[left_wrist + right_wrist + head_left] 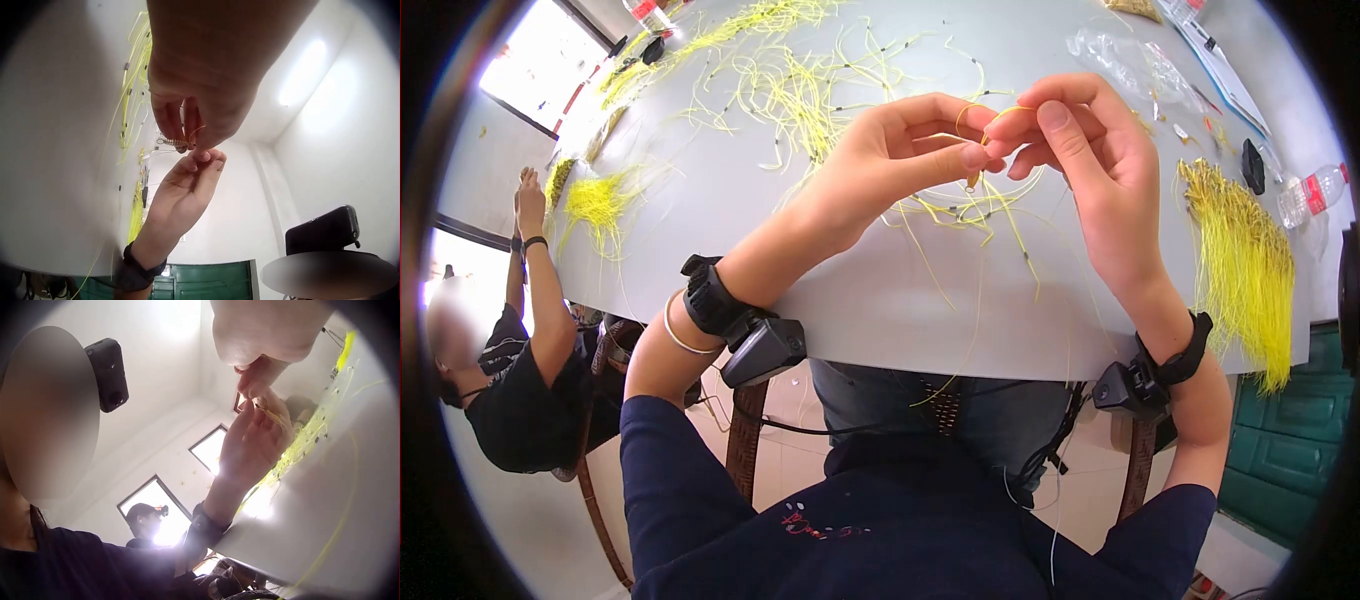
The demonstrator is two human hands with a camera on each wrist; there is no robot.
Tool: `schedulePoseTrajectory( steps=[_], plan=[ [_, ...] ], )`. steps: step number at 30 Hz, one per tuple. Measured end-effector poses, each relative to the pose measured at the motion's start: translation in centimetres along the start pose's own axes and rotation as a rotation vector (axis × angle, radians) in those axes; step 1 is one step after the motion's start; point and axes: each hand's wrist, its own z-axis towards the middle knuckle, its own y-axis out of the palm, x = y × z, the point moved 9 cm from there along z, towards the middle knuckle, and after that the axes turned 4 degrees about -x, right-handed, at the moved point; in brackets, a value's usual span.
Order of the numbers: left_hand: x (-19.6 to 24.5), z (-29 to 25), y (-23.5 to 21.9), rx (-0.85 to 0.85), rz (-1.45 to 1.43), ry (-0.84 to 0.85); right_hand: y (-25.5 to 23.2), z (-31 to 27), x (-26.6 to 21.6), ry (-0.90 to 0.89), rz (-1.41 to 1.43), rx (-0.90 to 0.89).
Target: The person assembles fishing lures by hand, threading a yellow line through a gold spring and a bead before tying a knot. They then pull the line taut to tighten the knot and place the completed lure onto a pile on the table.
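Pinching light-looking coil [172, 142] in left hand [890, 155], likely limp line [1008, 110] in right hand [1102, 165], best gripped beside coil.

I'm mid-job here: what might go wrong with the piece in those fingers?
The spring sits at the fingertips of the left hand, so it could slip and drop among the loose strings on the table.

The thin string between the left hand and right hand seems fine enough to slide free.
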Motion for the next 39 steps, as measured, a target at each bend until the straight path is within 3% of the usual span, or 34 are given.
schedulePoseTrajectory(
  steps=[14,20,26,28,29,31,35,39],
  plan=[
    [0.1,-0.2,0.1,0.035,0.065,-0.097,-1.1,0.0,-0.7,-0.009,-0.066,0.095],
    [0.8,-0.3,-0.1,0.081,0.131,-0.003,-1.1,-0.1,-0.6,-0.016,-0.095,0.103],
    [0.5,-0.4,0.1,0.033,0.087,-0.026,-1.7,-0.2,-0.2,0.049,0.022,0.153],
    [0.2,-0.4,0.1,-0.028,0.021,-0.02,-1.3,-0.1,1.6,0.213,-0.005,0.067],
    [0.1,-0.3,0.5,-0.09,-0.047,-0.016,-1.4,-0.1,1.6,0.21,-0.007,0.07],
    [-0.3,-0.3,0.8,-0.094,-0.065,-0.047,0.6,-0.4,3.1,0.372,-0.161,-0.168],
    [-0.9,-0.4,0.4,-0.04,-0.122,-0.09,0.8,-0.4,3.1,0.287,-0.122,-0.151],
    [-1.1,-0.4,0.2,-0.079,-0.124,-0.069,1.0,-0.2,2.1,0.164,-0.258,-0.179]
  ],
)
